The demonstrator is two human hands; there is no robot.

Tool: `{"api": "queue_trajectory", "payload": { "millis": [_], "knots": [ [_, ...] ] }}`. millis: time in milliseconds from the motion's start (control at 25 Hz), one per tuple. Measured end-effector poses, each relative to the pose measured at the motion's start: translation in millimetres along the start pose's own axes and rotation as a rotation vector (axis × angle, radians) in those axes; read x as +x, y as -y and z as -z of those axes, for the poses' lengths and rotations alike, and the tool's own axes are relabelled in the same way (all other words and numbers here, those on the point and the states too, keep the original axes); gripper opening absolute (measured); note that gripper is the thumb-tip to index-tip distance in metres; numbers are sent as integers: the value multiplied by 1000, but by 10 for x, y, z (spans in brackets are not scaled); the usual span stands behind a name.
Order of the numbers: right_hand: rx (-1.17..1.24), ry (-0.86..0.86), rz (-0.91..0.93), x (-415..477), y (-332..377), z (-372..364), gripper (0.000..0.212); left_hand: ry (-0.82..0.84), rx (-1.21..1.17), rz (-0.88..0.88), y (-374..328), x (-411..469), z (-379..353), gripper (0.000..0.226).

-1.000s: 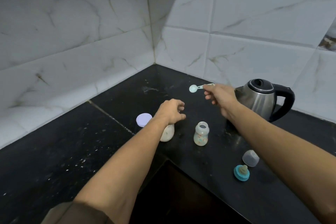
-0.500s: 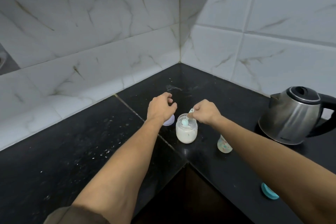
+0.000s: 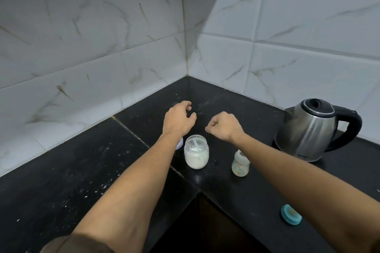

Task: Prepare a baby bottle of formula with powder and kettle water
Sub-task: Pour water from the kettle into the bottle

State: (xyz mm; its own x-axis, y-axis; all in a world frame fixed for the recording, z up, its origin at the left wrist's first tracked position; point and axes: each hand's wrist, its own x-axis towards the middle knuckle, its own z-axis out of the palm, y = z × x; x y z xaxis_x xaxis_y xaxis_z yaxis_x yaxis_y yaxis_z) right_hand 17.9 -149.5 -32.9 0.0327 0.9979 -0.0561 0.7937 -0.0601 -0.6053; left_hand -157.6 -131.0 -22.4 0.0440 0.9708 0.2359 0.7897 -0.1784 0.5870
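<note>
The left hand [image 3: 178,121] hovers over the dark surface [image 3: 82,170] near the middle of the frame, fingers loosely bent and spread, holding nothing; the right hand [image 3: 224,126] hangs beside it, curled into a fist with nothing visible inside; just below and between them stands the open powder jar [image 3: 196,154], roughly half full of white powder, with the pale scoop [image 3: 195,146] leaning inside it; its lilac lid [image 3: 180,143] peeps out from behind the left wrist; the baby bottle [image 3: 240,163] stands upright and uncapped a little right of the jar, and whether it holds powder yet I cannot tell; the steel kettle [image 3: 308,131] sits at the right of the frame, lid down, its black handle [image 3: 351,127] pointing right; the teal teat ring [image 3: 291,214] lies at the lower right, well apart from the bottle; the bottle looks light and easy to tip, so it probably wants steadying round its waist during any pour; the kettle is likely the heavy, possibly hot piece, best taken by the handle only, never the metal wall; the jar looks smooth and may slide on the polished stone, so a grip round its body seems wiser than its rim.
</note>
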Motion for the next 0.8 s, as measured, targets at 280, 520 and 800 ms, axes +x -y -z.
{"api": "queue_trajectory", "payload": {
  "millis": [280,520,800],
  "knots": [
    [232,-545,-144,-317,-667,1127,21,163,-141,-185,-1143,49,-593,45],
    [250,-811,-337,-717,-1716,1852,27,393,-272,-84,-2085,-107,-1417,43],
    [162,-625,-450,-649,-2236,1967,65,322,-221,38,-2352,-72,-1863,45]
  ]
}}
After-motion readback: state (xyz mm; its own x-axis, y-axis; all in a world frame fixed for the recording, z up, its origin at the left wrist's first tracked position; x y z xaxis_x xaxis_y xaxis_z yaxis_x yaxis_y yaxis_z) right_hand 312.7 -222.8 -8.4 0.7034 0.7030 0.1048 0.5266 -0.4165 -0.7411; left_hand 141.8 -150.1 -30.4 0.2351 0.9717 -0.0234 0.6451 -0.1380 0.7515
